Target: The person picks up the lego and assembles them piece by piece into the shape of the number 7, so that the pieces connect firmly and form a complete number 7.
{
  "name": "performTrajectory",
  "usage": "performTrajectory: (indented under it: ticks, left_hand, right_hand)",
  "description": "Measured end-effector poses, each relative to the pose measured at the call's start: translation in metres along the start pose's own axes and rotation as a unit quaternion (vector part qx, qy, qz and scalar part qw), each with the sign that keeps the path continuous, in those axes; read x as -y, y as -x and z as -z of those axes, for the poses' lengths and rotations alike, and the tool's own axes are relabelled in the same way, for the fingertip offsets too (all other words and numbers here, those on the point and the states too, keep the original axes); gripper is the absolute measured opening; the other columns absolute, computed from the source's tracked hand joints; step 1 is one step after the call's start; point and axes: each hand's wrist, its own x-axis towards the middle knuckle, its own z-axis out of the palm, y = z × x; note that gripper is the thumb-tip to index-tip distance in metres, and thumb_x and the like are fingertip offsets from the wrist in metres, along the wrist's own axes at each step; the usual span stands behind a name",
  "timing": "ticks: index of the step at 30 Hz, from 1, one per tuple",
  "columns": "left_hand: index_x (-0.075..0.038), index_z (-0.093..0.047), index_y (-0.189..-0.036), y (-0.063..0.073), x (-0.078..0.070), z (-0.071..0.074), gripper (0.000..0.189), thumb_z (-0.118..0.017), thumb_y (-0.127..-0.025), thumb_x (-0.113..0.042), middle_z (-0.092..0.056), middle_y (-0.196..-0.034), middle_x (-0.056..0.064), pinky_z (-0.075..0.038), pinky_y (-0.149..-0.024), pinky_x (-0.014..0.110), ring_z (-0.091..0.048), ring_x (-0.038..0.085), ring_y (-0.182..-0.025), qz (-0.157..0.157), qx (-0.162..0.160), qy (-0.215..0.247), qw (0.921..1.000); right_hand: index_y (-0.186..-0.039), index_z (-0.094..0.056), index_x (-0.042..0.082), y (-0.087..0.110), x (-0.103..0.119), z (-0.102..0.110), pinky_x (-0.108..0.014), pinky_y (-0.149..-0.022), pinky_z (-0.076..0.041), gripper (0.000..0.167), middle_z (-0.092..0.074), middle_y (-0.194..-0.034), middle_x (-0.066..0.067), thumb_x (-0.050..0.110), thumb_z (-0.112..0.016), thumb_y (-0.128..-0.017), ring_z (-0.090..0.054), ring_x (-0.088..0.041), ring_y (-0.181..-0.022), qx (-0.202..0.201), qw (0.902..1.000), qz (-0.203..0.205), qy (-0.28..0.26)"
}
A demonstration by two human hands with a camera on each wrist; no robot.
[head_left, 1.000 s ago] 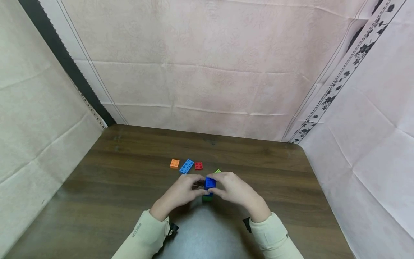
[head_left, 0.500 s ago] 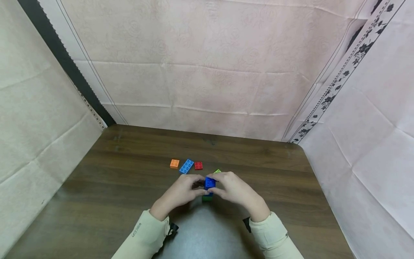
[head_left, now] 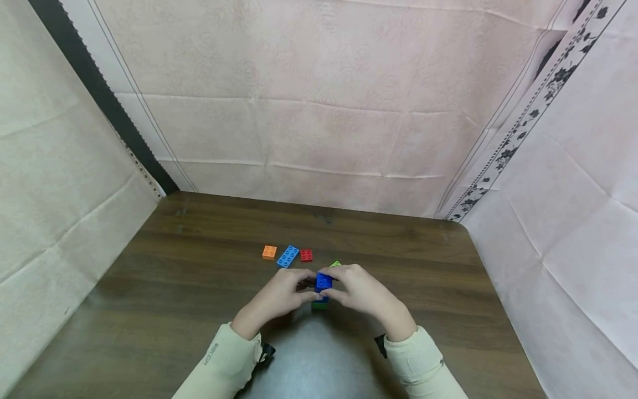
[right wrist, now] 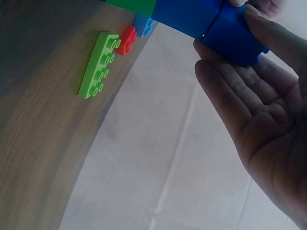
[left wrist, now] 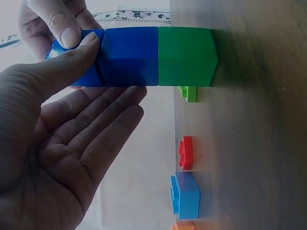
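Note:
A small tower of toy building blocks stands on the table: a green block (left wrist: 186, 56) at the bottom, a blue block (left wrist: 130, 57) on it, and a top blue block (head_left: 324, 281) above. My right hand (head_left: 361, 291) grips the top blue block between thumb and fingers. From the other side my left hand (head_left: 279, 293) holds the tower, its thumb near the seam between the two blue blocks and its fingers behind. A thin gap shows at that seam in the right wrist view. The tower's far side is hidden by the hands in the head view.
Beyond the hands lie an orange block (head_left: 269, 252), a light blue block (head_left: 287, 256), a red block (head_left: 306, 255) and a lime green block (right wrist: 98, 67). The brown wooden table (head_left: 149, 310) meets pale cloth walls (head_left: 319, 138) at the back and sides.

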Motion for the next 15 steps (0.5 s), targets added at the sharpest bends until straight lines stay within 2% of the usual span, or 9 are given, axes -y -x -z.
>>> performTrajectory:
  ticks: [15]
  left_hand:
    - [-0.011, -0.070, -0.119, 0.0001, -0.0011, 0.0010, 0.031, -0.075, -0.093, -0.027, -0.072, -0.112, -0.001, -0.057, -0.089, 0.038, -0.069, 0.018, -0.103, -0.001, 0.001, 0.010, 1.0000]
  right_hand:
    - [-0.130, -0.066, 0.008, -0.0017, -0.0013, 0.0002, -0.032, -0.090, -0.056, 0.039, -0.071, -0.115, -0.002, 0.022, -0.074, -0.094, -0.067, -0.010, -0.102, 0.001, 0.9999, -0.003, -0.015]
